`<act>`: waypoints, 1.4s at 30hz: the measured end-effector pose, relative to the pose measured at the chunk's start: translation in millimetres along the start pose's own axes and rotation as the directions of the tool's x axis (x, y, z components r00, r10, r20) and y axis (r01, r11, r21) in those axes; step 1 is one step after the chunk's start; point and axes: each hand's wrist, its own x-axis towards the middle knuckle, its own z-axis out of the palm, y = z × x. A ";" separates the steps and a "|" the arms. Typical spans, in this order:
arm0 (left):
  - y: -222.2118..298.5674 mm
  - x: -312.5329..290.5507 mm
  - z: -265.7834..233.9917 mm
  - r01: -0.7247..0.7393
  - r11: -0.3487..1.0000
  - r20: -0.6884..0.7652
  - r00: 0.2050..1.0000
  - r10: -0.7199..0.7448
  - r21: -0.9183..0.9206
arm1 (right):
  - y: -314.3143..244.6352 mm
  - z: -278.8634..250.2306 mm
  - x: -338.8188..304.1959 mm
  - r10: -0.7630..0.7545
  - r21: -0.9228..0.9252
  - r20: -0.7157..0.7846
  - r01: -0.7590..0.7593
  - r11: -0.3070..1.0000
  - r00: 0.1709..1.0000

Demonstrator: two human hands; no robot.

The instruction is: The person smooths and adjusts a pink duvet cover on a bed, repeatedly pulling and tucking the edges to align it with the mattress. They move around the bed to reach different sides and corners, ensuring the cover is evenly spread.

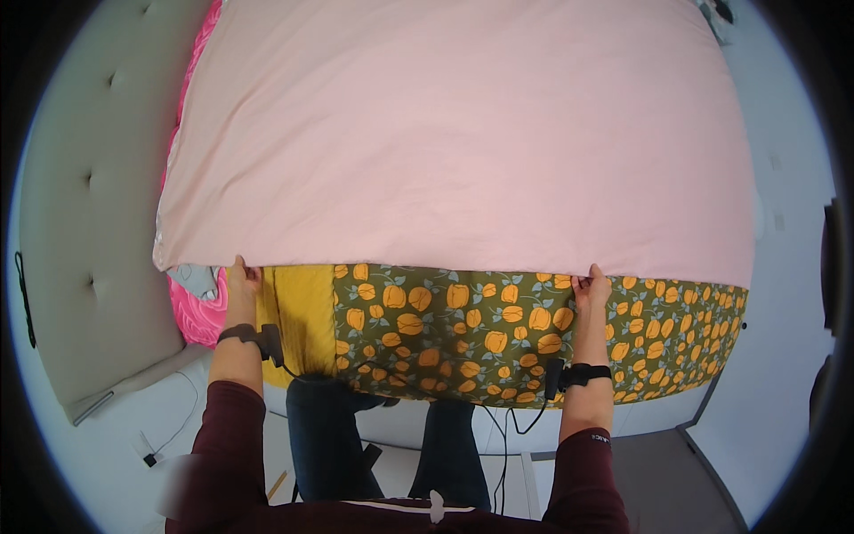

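- Pink sheet (454,133) lies spread over the bed, its near edge lifted off a floral cover (498,334).
- Left hand (240,283) is clamped on that edge near the corner, beside a yellow cloth (302,307).
- Right hand (591,289) pinches the same edge further along.
- A padded headboard (89,222) stands to the left.

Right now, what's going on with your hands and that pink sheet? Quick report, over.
Left hand and right hand both pinching the near edge of the pink sheet. Sheet spread flat over the bed. Floral cover exposed below the edge. Nothing in the way.
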 end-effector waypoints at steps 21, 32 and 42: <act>104.1 42.8 -6.8 -0.048 0.948 0.091 0.993 0.080 -0.315 | 93.4 51.8 -86.2 0.155 -0.060 0.138 -0.148 0.987 0.978; 149.3 90.5 -78.1 0.052 0.929 0.080 0.996 -0.024 -0.365 | 140.9 113.5 -148.1 0.272 -0.197 0.119 -0.246 0.949 0.955; 211.4 95.9 -40.9 -0.107 0.942 0.020 0.993 0.119 -0.318 | 184.7 159.7 -170.9 0.343 -0.249 0.048 -0.321 0.914 0.938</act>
